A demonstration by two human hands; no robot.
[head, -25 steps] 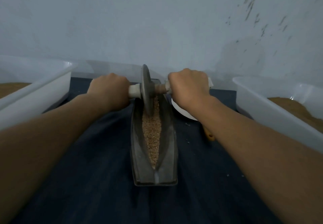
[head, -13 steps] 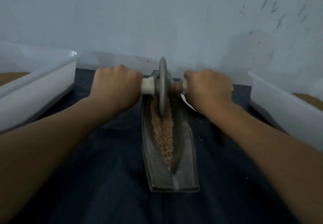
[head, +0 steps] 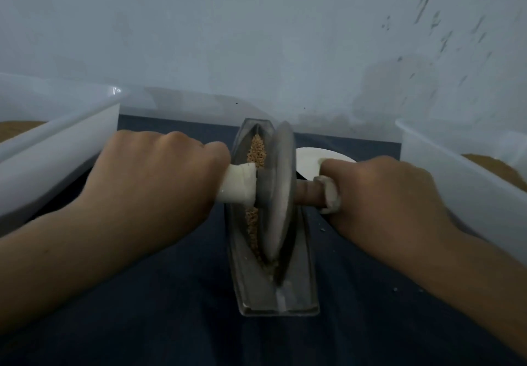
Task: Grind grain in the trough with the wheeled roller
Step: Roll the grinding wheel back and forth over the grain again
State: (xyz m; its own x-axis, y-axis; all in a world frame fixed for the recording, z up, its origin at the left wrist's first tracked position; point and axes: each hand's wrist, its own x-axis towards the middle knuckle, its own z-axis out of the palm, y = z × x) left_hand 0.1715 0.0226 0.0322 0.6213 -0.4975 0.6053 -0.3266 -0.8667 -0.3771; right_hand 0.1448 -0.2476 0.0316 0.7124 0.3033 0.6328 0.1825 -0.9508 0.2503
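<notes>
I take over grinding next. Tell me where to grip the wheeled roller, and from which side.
Grip the axle stubs either side of the disc, one hand each, coming from above, as the left hand and right hand do. The disc stands on edge in the narrow trough, so only the stubs are free.

Left hand (head: 159, 177), right hand (head: 382, 194) — tight fists, knuckles up

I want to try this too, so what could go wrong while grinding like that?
The wheel sits at the near end of the trough, so pulling it closer might push grain out onto the dark cloth. The wheel looks tilted and might climb a side wall. The left hand and right hand grip close beside the wheel, so fingers could get pinched.
</notes>
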